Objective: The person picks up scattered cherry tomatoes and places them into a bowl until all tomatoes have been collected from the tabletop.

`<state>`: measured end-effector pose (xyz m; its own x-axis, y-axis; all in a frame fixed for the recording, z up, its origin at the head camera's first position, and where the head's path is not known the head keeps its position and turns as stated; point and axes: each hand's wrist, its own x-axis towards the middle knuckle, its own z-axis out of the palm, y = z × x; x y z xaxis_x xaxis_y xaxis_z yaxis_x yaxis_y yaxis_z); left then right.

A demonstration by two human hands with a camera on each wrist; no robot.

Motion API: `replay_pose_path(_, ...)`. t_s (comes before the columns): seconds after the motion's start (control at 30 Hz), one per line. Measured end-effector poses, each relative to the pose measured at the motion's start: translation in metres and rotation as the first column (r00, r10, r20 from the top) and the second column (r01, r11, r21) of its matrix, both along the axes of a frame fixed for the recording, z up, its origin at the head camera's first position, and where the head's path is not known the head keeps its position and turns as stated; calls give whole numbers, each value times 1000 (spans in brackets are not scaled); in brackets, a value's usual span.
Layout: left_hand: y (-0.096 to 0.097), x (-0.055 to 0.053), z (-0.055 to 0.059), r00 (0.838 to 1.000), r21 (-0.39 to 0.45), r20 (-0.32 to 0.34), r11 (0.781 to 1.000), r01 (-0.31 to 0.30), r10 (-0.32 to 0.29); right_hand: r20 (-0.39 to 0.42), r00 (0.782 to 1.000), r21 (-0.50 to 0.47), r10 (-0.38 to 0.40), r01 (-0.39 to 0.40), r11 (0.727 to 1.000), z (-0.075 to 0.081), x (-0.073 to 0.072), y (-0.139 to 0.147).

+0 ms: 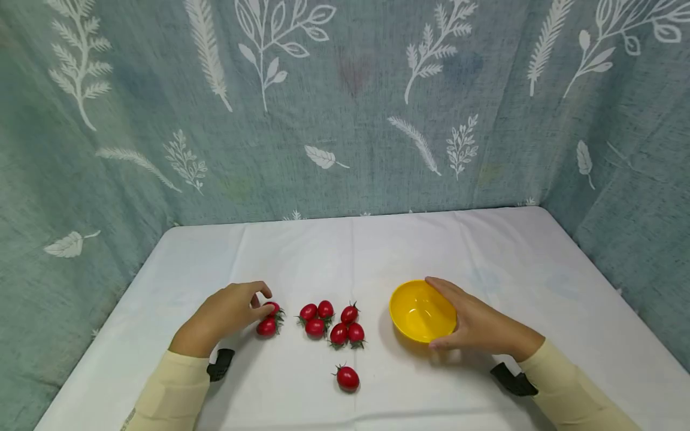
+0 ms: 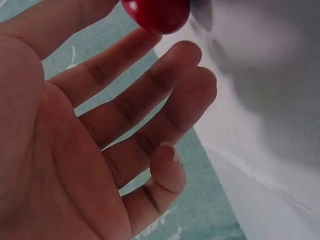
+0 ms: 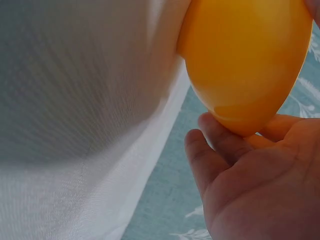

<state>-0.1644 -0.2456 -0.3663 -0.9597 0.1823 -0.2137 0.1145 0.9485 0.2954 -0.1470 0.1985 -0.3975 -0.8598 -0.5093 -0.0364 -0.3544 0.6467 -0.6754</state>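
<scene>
At the left of the table in the head view, my left hand (image 1: 229, 308) pinches a cherry tomato (image 1: 273, 307) between thumb and index finger. That tomato (image 2: 159, 14) shows at the top edge of the left wrist view, with the other fingers loosely bent below it. Right against it lies a second red tomato (image 1: 266, 327) with a green stem. My right hand (image 1: 480, 320) grips a yellow bowl (image 1: 401, 302) from its right side, thumb near the front and fingers round the back. The bowl tilts slightly in the head view, and its inside holds nothing.
Between the hands lie two small groups of cherry tomatoes, a left one (image 1: 315, 327) and a right one (image 1: 339, 334). A single tomato (image 1: 347, 379) lies nearer the front. A white cloth (image 1: 302, 257) covers the table, and a patterned green curtain (image 1: 345, 120) hangs behind.
</scene>
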Motion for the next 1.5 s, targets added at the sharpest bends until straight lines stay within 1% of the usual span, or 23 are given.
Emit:
replay_pose_path(0.1,1,0,-3,1000,20,17,1000,-2,2,4,1000,-2,-3,3,1000,0,1,1)
replay_pose_path(0.2,0,0,-4,1000,25,13,1000,3,-3,0,1000,-8,-5,5,1000,0,1,1)
replay_pose_path(0.5,-2,-4,-6,1000,17,8,1000,18,-18,-53,999,17,-10,10,1000,-2,-1,0)
replay_pose_path(0.77,0,-6,-6,1000,30,7,1000,2,-2,-49,999,9,-15,15,1000,-2,-2,0)
replay_pose_path(0.97,0,-5,-7,1000,40,6,999,-24,24,-32,999,10,-25,25,1000,-2,0,0)
replay_pose_path(1.1,1,-5,-5,998,30,-47,999,-32,33,-26,999,8,-25,25,1000,-2,1,1)
replay_pose_path(1.2,3,-5,-3,993,15,-108,999,-35,36,-26,999,4,-23,23,1000,-1,1,1)
replay_pose_path(1.27,4,-5,-2,987,8,-160,1000,-25,26,-32,999,5,-19,19,1000,-1,1,2)
replay_pose_path(1.37,8,-4,0,972,-2,-235,1000,0,0,-41,999,9,-15,16,1000,-2,0,2)
replay_pose_path(1.5,17,-1,4,936,-1,-348,999,50,-47,-35,999,4,-15,15,1000,-4,-1,2)
